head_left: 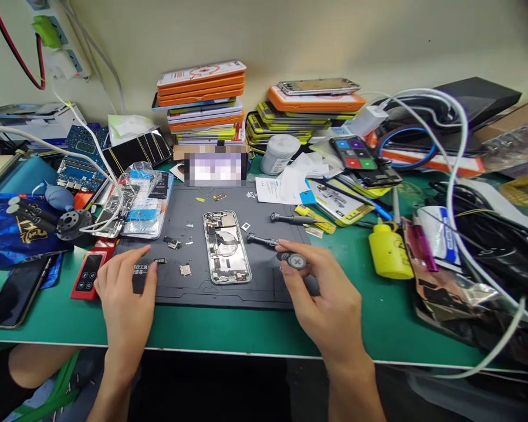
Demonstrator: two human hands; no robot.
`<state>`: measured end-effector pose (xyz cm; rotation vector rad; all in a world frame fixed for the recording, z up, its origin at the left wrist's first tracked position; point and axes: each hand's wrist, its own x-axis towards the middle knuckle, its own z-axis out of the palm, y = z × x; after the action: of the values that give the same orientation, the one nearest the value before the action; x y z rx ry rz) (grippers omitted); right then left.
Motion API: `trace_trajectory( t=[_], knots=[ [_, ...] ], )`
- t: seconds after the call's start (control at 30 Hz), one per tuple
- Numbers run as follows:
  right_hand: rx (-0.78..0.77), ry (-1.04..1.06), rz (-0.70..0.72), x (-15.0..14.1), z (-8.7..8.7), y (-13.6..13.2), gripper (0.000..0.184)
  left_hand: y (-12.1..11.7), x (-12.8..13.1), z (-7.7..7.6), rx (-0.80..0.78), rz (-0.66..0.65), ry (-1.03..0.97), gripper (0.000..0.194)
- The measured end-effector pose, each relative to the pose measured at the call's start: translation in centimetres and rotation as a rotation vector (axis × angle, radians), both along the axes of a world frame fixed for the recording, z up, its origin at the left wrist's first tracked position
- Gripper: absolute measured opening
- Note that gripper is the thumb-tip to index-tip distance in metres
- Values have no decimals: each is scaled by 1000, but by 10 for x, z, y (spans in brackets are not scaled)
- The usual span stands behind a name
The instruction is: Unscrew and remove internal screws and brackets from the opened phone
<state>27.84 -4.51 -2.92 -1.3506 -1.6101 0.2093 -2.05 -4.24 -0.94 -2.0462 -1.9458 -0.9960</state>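
Right hand (pixel 325 296) curled, screwdriver (pixel 297 261) (probably) gripped | left hand (pixel 125 293) half-spread, nothing held | opened phone (pixel 227 249) laid on mat (pixel 259 297)

One left hand (pixel 129 287) and one right hand (pixel 325 296) are counted, two total. One dark mat (pixel 255 296) is seen, with one opened phone (pixel 226 249) on it. Three screwdrivers (pixel 297 262) are tallied: one held, two laid flat. Three small metal parts (pixel 185 269) are found left of the opened phone; one white square frame (pixel 243 226) is found right of it. Two stacks of boxes (pixel 200 105) are logged. One yellow bottle (pixel 389 251), one white tub (pixel 279 155), one blue rubber bulb (pixel 59 195), one red button box (pixel 88 274) and one power strip (pixel 67 43) are listed. Four coloured squares (pixel 364 163) are shown on one phone at right (pixel 354 153); one dark-screened phone (pixel 17 293) is noted at far left. Cables (pixel 465 132) can't be counted, too tangled.
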Motion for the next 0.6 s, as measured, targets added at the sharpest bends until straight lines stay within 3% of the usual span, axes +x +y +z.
trace_trajectory(
  t=[0.23,0.43,0.6],
  knots=[
    [-3,-10,19,-1,2,1,27,1,1,-3,-82,-46,89,29],
    [-14,3,33,-1,1,1,27,6,-10,4,-158,-60,-95,29],
    [-2,9,18,-1,0,1,27,15,-25,9,-227,-152,-32,33]
  ],
)
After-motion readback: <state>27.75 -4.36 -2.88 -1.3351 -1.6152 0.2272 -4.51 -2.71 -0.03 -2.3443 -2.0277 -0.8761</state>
